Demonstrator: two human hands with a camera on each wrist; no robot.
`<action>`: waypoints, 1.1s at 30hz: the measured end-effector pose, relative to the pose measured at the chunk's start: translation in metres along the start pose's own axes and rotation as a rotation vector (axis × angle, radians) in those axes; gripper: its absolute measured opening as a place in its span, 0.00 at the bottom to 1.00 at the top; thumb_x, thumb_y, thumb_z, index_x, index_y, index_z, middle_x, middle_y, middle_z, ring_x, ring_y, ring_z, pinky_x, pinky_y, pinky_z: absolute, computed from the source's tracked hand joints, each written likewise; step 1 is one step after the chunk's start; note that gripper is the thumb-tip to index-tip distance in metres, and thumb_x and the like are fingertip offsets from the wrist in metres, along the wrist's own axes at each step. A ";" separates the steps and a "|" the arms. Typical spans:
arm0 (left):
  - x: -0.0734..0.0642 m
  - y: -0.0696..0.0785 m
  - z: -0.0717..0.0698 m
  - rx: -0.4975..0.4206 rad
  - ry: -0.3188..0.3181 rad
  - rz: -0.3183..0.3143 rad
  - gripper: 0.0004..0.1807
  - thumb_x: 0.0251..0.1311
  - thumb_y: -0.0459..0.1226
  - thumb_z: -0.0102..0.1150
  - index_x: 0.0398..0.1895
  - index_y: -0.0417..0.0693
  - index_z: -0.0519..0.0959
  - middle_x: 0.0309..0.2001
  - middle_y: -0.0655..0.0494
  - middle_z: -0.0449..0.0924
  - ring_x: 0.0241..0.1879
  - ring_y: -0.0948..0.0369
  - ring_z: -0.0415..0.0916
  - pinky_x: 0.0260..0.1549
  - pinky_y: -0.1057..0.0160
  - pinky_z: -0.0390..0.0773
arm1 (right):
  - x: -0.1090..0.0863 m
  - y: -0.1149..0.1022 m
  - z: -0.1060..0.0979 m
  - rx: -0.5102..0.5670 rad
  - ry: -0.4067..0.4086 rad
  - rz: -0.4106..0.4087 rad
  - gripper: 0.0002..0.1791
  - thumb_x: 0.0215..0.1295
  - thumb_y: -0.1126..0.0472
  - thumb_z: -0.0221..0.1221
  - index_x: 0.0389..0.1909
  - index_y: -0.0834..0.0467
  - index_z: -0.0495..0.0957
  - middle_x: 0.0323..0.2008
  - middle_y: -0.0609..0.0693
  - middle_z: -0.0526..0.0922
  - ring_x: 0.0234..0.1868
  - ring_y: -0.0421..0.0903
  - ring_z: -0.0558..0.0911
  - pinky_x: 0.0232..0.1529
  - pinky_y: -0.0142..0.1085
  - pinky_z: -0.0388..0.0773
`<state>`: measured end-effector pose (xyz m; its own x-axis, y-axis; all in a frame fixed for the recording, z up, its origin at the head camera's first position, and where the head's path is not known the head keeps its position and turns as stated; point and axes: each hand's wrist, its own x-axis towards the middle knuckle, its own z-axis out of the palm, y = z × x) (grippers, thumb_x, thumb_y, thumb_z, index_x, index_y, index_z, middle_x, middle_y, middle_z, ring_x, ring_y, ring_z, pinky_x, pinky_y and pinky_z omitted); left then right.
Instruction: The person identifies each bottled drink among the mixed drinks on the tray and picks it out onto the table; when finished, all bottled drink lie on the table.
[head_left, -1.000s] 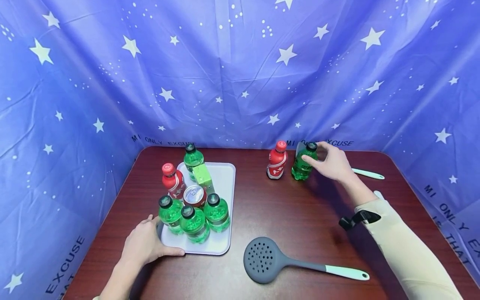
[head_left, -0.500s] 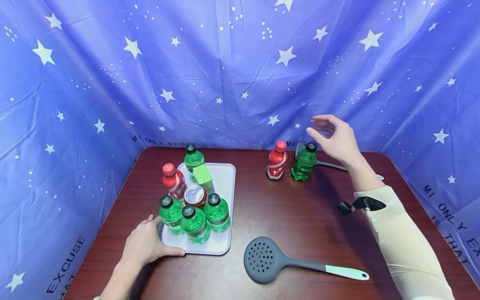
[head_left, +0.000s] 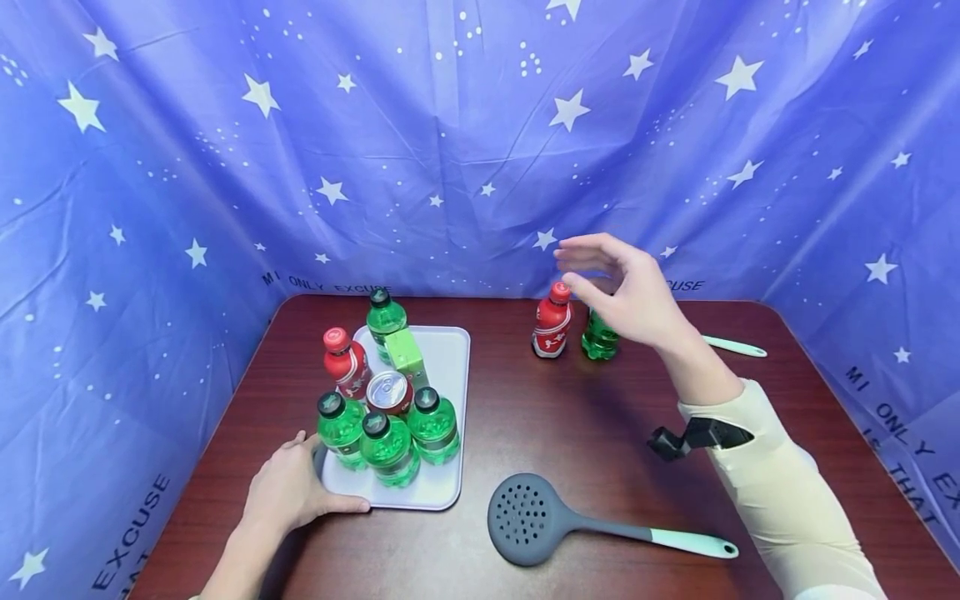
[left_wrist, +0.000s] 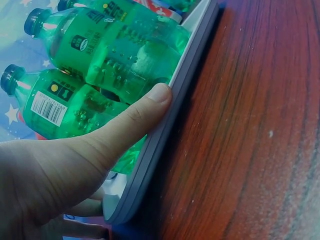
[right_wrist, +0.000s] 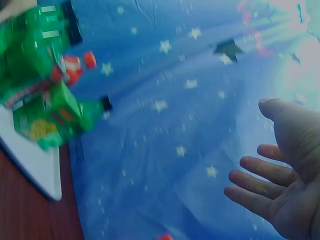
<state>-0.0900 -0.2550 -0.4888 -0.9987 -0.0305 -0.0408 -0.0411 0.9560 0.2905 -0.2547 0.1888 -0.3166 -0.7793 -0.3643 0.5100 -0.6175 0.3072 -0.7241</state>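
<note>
My left hand [head_left: 288, 483] holds the near left corner of a white tray [head_left: 447, 354], its thumb [left_wrist: 132, 117] laid along the front rim. On the tray stand several green soda bottles [head_left: 390, 454], a red bottle [head_left: 347, 365], a green drink carton [head_left: 407, 354] and a soda can [head_left: 390, 390]. My right hand [head_left: 630, 292] hovers with parted fingers and nothing in them, thumb tip beside the cap of a second red bottle [head_left: 552, 329]. Another green soda bottle [head_left: 599, 340] stands right of that one, its top hidden behind the hand.
A grey skimmer [head_left: 528, 517] with a mint handle lies at the front of the dark wooden table [head_left: 525, 417]. Behind the right hand shows the mint handle [head_left: 735, 345] of another utensil. Blue star-printed cloth [head_left: 450, 125] hangs around the table.
My right hand has let go of the green soda bottle, risen above it and moved left towards the red bottle. My left hand and the tray have stayed in place.
</note>
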 end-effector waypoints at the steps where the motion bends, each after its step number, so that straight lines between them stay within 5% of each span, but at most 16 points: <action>1: 0.000 0.000 0.000 0.001 0.001 0.000 0.75 0.14 0.80 0.79 0.66 0.37 0.79 0.60 0.30 0.84 0.68 0.29 0.74 0.52 0.28 0.81 | -0.001 -0.004 0.004 0.019 -0.020 -0.010 0.23 0.69 0.71 0.67 0.64 0.62 0.80 0.58 0.58 0.89 0.55 0.37 0.90 0.55 0.26 0.85; 10: -0.002 0.000 0.003 0.008 -0.001 -0.008 0.75 0.14 0.81 0.78 0.67 0.38 0.79 0.61 0.30 0.84 0.68 0.31 0.74 0.49 0.29 0.82 | -0.013 -0.029 0.042 0.130 -0.165 -0.011 0.27 0.68 0.70 0.68 0.67 0.61 0.78 0.61 0.56 0.87 0.61 0.45 0.88 0.56 0.34 0.87; 18: -0.001 -0.001 0.002 0.020 0.006 -0.006 0.76 0.13 0.82 0.77 0.66 0.38 0.80 0.60 0.30 0.84 0.68 0.31 0.75 0.49 0.29 0.83 | -0.024 -0.030 0.072 0.183 -0.256 -0.039 0.29 0.66 0.69 0.70 0.68 0.60 0.77 0.65 0.55 0.85 0.64 0.52 0.86 0.58 0.41 0.87; 33: -0.002 0.001 0.001 0.004 -0.007 -0.020 0.78 0.12 0.83 0.75 0.67 0.36 0.79 0.61 0.24 0.80 0.67 0.30 0.74 0.51 0.29 0.82 | -0.044 -0.004 0.127 0.022 -0.366 -0.059 0.32 0.62 0.57 0.76 0.67 0.52 0.79 0.60 0.47 0.87 0.61 0.43 0.88 0.60 0.37 0.86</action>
<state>-0.0881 -0.2540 -0.4889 -0.9974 -0.0481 -0.0532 -0.0614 0.9563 0.2857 -0.2048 0.0922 -0.3951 -0.6503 -0.6720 0.3541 -0.6545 0.2591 -0.7103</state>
